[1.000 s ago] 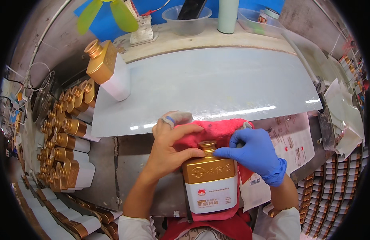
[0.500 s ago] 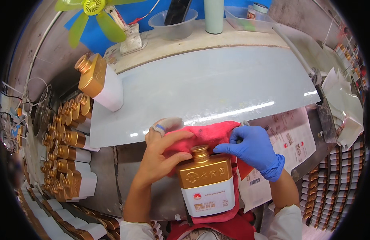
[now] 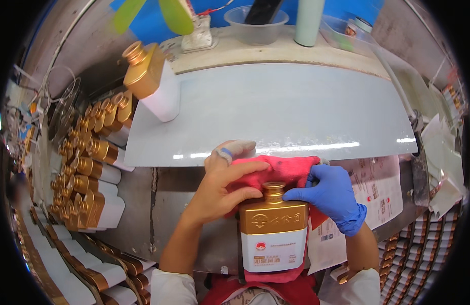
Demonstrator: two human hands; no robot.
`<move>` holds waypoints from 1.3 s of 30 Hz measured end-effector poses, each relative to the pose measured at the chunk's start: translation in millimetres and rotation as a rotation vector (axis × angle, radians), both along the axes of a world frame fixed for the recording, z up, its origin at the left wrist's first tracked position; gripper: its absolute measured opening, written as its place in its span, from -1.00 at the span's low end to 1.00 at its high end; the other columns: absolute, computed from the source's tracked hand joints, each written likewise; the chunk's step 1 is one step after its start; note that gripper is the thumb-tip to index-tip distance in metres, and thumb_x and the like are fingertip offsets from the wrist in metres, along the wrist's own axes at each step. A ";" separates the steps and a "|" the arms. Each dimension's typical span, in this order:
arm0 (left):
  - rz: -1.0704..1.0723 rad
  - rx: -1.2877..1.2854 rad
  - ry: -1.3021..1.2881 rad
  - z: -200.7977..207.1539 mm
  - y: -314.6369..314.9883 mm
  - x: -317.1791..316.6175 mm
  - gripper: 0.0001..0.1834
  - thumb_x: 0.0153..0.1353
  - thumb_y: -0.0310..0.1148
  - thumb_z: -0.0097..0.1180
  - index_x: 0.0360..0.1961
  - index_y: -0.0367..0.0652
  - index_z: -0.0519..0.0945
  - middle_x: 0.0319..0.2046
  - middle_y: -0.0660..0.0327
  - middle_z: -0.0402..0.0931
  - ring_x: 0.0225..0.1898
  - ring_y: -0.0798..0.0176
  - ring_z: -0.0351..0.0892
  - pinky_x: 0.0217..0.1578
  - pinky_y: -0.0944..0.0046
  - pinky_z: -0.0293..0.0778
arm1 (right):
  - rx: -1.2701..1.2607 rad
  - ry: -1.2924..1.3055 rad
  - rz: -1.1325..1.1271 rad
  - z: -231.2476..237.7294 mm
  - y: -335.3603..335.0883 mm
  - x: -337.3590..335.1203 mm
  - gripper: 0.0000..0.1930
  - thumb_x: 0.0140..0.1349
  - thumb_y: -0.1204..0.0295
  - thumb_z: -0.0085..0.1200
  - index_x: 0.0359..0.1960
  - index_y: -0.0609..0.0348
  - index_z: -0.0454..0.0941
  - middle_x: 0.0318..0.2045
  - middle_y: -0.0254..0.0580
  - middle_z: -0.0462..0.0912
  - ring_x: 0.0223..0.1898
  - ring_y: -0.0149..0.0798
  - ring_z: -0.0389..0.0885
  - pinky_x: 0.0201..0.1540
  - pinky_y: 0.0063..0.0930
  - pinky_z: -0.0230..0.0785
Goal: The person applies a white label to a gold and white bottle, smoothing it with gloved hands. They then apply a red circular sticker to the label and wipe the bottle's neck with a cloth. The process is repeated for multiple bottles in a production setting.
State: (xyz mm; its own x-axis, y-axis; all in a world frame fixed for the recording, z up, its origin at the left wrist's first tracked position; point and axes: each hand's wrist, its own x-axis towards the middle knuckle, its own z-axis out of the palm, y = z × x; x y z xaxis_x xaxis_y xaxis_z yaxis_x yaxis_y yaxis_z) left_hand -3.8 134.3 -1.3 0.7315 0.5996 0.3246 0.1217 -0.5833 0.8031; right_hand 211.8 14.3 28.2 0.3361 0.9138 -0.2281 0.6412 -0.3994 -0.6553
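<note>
A flat-sided bottle (image 3: pixel 273 249) with a gold shoulder and neck and a white body leans near my lap, its printed face toward me. Behind and beneath it lies a pinkish-red cloth (image 3: pixel 291 168). My left hand (image 3: pixel 222 190), with pale covers on some fingertips and a blue band, grips the cloth while its thumb lies by the bottle's left shoulder. In a blue glove, my right hand (image 3: pixel 331 193) is closed on the cloth's right side, thumb beside the bottle neck. The cloth hides some fingertips.
A similar bottle (image 3: pixel 156 84) stands on the grey-white sheet (image 3: pixel 275 112). Many more bottles (image 3: pixel 87 178) crowd the left, with rows of them (image 3: pixel 418 254) at lower right. Printed paper (image 3: pixel 372 183) lies right of my hands. Behind are a green-bladed fan (image 3: pixel 176 15) and a plastic bowl (image 3: pixel 235 23).
My view has shifted, so the background sits further left or right than before. The bottle looks more upright in the picture. Both hands keep their grip at the cloth.
</note>
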 end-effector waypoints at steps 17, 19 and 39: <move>0.250 0.438 -0.077 9.2 -23.7 -18.6 -0.63 -0.04 -0.23 0.38 -0.16 -0.06 0.67 0.04 0.02 0.50 0.14 -0.11 0.31 0.15 0.00 0.23 | 0.007 0.039 -0.054 -12.4 -3.0 3.3 -0.51 -0.23 0.13 0.52 -0.67 0.25 0.48 -0.71 -0.31 0.48 -0.63 -0.51 0.38 -0.57 -0.54 0.27; 0.081 0.390 -0.077 7.9 -6.0 -9.5 -0.60 -0.06 -0.18 0.38 -0.14 0.00 0.67 0.06 -0.01 0.47 0.17 -0.15 0.27 0.19 -0.03 0.18 | 0.003 0.067 -0.062 -9.5 -1.7 0.4 -0.52 -0.23 0.13 0.52 -0.66 0.26 0.48 -0.71 -0.31 0.48 -0.62 -0.52 0.39 -0.56 -0.54 0.28; -0.224 0.268 -0.138 -11.7 23.3 6.6 -0.77 -0.05 -0.24 0.35 -0.31 0.07 0.68 0.04 0.08 0.50 0.14 -0.13 0.32 0.10 -0.04 0.25 | -0.050 0.011 -0.078 -6.7 1.5 -3.6 -0.50 -0.28 0.16 0.56 -0.66 0.25 0.47 -0.71 -0.34 0.48 -0.64 -0.53 0.37 -0.58 -0.56 0.25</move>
State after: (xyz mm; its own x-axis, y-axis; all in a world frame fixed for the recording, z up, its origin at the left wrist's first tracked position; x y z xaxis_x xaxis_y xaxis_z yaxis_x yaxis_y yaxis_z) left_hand 2.7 157.6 -12.9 0.7733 0.3104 0.5528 -0.1312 -0.7747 0.6185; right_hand 208.2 15.9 21.5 0.4032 0.8722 -0.2769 0.5995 -0.4803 -0.6402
